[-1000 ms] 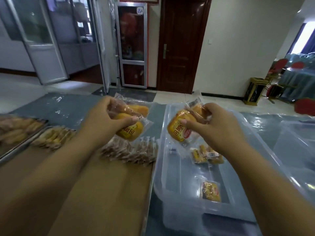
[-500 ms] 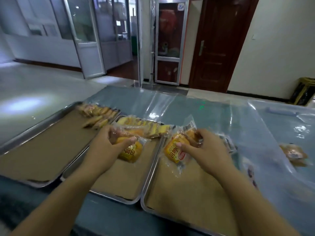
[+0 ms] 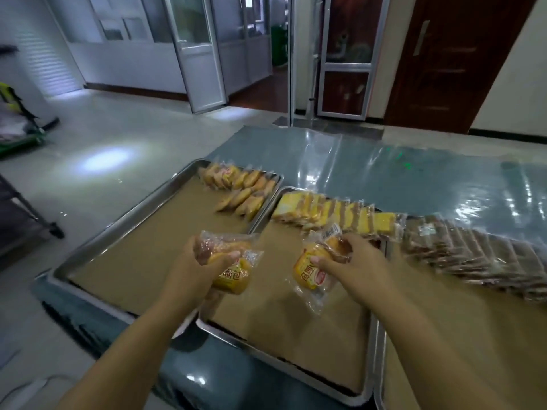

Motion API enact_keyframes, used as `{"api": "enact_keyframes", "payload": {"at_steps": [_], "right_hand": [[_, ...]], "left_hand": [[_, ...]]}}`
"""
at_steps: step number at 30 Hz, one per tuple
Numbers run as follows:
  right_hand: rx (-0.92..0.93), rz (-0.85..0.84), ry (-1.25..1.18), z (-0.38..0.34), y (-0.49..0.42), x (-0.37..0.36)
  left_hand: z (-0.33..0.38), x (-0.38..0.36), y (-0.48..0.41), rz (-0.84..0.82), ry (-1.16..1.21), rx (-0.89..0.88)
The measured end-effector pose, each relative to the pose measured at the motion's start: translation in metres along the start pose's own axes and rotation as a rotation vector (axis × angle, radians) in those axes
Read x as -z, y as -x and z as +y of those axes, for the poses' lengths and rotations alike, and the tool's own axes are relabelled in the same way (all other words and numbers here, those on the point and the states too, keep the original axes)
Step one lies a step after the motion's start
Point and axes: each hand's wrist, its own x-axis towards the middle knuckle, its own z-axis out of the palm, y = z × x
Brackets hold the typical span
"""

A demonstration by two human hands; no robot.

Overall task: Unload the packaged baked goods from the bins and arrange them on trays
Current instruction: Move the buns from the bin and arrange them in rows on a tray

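Observation:
My left hand grips clear-wrapped yellow bread packs above the seam between the left tray and the middle tray. My right hand grips another yellow bread pack over the middle tray. Both trays are steel and lined with brown paper. A row of similar round bread packs lies at the far end of the left tray. Yellow sliced cake packs line the far end of the middle tray.
A third tray on the right carries a row of brown packaged goods. The table has a shiny blue-grey plastic cover. A dark cart leg stands on the floor at the left. Glass doors and a brown door are behind.
The view has swung left from the clear bin to the trays. Both hands have carried their bread packs along and now hang lower over the left and middle trays.

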Motion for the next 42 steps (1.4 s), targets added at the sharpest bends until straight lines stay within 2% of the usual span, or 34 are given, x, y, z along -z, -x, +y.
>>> {"api": "enact_keyframes", "payload": {"at_steps": [6, 13, 21, 28, 34, 39, 42], "right_hand": [[-0.043, -0.054, -0.008, -0.028, -0.060, -0.061], [-0.111, -0.208, -0.068, -0.058, -0.105, -0.110], [-0.165, -0.157, -0.127, -0.103, -0.153, -0.170], [-0.297, -0.077, -0.196, -0.153, -0.216, -0.237], [-0.379, 0.036, -0.149, -0.171, -0.277, -0.286], [-0.500, 0.031, -0.055, -0.163, -0.314, -0.312], [-0.569, 0.004, -0.024, -0.158, -0.328, -0.323]], "left_hand": [[-0.014, 0.047, -0.080, 0.006, -0.011, 0.068], [-0.041, 0.080, -0.147, 0.002, 0.160, 0.209], [-0.056, 0.120, -0.234, -0.083, 0.312, 0.279], [-0.069, 0.152, -0.321, -0.150, 0.281, 0.153], [-0.096, 0.152, -0.382, -0.230, 0.111, 0.043], [-0.101, 0.136, -0.418, -0.223, 0.008, -0.068], [-0.104, 0.130, -0.425, -0.308, -0.126, -0.163]]}}
